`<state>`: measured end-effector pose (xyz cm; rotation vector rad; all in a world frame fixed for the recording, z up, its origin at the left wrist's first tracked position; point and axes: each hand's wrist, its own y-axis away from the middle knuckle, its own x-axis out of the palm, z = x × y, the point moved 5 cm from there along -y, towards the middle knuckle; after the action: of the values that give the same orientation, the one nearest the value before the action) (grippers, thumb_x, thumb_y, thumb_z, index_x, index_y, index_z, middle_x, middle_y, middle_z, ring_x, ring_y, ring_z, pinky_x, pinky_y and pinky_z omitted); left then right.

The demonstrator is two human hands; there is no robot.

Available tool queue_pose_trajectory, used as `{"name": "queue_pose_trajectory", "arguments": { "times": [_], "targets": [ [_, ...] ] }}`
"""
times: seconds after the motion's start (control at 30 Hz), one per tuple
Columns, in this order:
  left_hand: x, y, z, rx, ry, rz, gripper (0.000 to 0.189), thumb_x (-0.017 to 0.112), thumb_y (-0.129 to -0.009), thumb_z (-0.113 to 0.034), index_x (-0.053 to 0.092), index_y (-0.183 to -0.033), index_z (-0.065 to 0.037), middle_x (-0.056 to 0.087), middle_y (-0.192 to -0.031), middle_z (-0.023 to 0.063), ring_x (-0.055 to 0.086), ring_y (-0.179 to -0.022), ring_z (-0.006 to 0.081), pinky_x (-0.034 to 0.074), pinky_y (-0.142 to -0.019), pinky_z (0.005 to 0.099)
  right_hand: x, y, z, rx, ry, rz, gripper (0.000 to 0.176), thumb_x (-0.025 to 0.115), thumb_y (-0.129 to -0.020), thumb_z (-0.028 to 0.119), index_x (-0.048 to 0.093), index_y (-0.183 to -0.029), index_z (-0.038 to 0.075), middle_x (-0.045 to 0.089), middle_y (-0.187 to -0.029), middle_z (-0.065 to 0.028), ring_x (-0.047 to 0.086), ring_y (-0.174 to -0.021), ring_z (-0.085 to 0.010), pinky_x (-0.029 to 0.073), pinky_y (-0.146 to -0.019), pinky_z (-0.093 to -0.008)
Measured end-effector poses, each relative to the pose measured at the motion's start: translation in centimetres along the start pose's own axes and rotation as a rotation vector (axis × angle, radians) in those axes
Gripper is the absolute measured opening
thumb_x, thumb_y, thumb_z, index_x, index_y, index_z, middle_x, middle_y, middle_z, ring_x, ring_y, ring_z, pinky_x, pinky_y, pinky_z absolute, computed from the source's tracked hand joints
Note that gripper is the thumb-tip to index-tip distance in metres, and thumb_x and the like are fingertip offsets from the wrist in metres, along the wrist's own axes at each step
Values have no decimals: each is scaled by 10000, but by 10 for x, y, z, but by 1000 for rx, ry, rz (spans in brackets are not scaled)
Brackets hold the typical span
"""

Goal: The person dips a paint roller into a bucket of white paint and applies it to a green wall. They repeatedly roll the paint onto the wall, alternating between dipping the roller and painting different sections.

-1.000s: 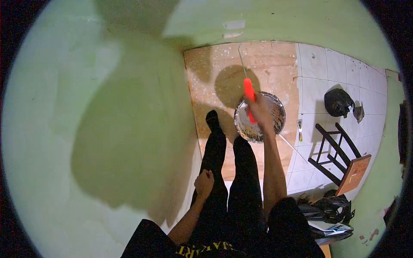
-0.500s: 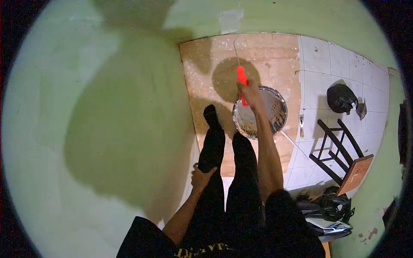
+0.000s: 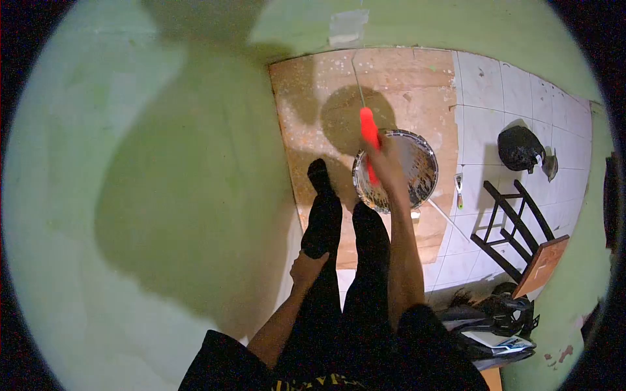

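Note:
My right hand [image 3: 389, 166] is closed round the red handle of a paint roller [image 3: 370, 133], above a round paint bucket. The roller's thin wire runs up to a pale roller head [image 3: 349, 27] against the green wall. Grey paint fills part of the bucket [image 3: 427, 156], whose rim and inner side are spattered. On my left leg near the knee rests my left hand [image 3: 306, 268], thumb apart from the fingers and no tool in it; part of its fingers is hidden.
A paint-spotted board [image 3: 424, 85] covers the floor under the bucket. To the right are a scraper [image 3: 459, 191], a black bag [image 3: 520, 148] and a dark stool [image 3: 512, 225] lying on its side. A white stick [image 3: 450, 218] lies beside the bucket. The green wall [image 3: 163, 195] stands close on my left.
My right hand and the roller's handle have moved a little down the view, towards me. The roller head stays near the same spot on the wall. My left hand has hardly moved.

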<state>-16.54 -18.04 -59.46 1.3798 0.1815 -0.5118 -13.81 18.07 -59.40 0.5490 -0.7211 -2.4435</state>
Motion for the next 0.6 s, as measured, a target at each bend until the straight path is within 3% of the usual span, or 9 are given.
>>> {"name": "queue_pose_trajectory", "arguments": {
  "times": [0.1, 0.17, 0.2, 0.33, 0.37, 0.47, 0.5, 0.53, 0.6],
  "targets": [
    [1, -4, 0, -18, -26, -24, 871, 678, -626, -605, 472, -1197, 19, 581, -1114, 222, 568, -1034, 353, 440, -887, 446, -18, 71, 40, -62, -22, -45, 317, 581, -839, 191, 533, -1060, -31, 499, -619, -12, 453, -489, -81, 368, -444, -244],
    [10, -10, 9, -38, -47, -8, 863, 675, -630, -605, 477, -1192, 19, 581, -1114, 223, 568, -1034, 354, 440, -886, 450, -23, 82, 48, 127, -190, 27, 307, 588, -837, 166, 533, -1054, -45, 497, -617, -13, 456, -477, -89, 368, -431, -243],
    [10, -11, 9, -22, -46, -19, 863, 675, -630, -605, 477, -1192, 19, 581, -1114, 223, 568, -1034, 354, 440, -886, 450, -23, 62, 36, 66, -79, -15, 341, 585, -825, 256, 556, -981, -45, 585, -689, -110, 552, -581, -176, 432, -532, -335],
    [-7, -1, -5, 27, -24, -34, 837, 675, -632, -603, 503, -1167, 18, 582, -1111, 224, 568, -1034, 352, 442, -885, 443, -1, -32, -34, -49, -65, 37, 312, 552, -834, 253, 545, -924, -45, 578, -650, -102, 560, -572, -208, 428, -521, -357],
    [-11, 6, -7, 7, -24, -31, 824, 675, -633, -601, 515, -1158, 13, 582, -1110, 224, 567, -1037, 351, 443, -885, 440, -3, -23, -29, -45, -74, 32, 312, 552, -834, 253, 545, -924, -45, 578, -650, -102, 560, -572, -208, 428, -521, -357],
    [-11, 6, -7, 35, 10, -22, 797, 672, -638, -597, 529, -1151, -4, 583, -1116, 217, 562, -1047, 349, 437, -894, 434, -27, 49, 28, -180, 148, -113, 293, 552, -834, 227, 550, -949, -42, 571, -641, -117, 558, -570, -214, 428, -512, -361],
    [-6, 1, -4, 38, 5, -26, 797, 672, -638, -597, 529, -1151, -4, 583, -1116, 217, 562, -1047, 349, 437, -894, 434, -37, 92, 56, -107, -36, -100, 271, 565, -827, 179, 545, -984, -41, 576, -654, -127, 556, -564, -195, 425, -499, -348],
    [1, -7, 1, 36, 7, -24, 790, 671, -640, -595, 531, -1153, -10, 584, -1117, 212, 561, -1049, 347, 436, -895, 435, -43, 127, 77, 139, -79, -16, 279, 569, -828, 141, 528, -1039, -37, 566, -651, -106, 540, -543, -162, 413, -472, -310],
    [4, -8, 7, 22, -3, -24, 783, 670, -642, -593, 533, -1154, -16, 585, -1118, 207, 561, -1050, 345, 434, -896, 435, -52, 180, 80, -12, -140, -106, 309, 572, -834, 139, 507, -1078, -38, 543, -643, -75, 510, -524, -141, 405, -463, -291]
  ]
}}
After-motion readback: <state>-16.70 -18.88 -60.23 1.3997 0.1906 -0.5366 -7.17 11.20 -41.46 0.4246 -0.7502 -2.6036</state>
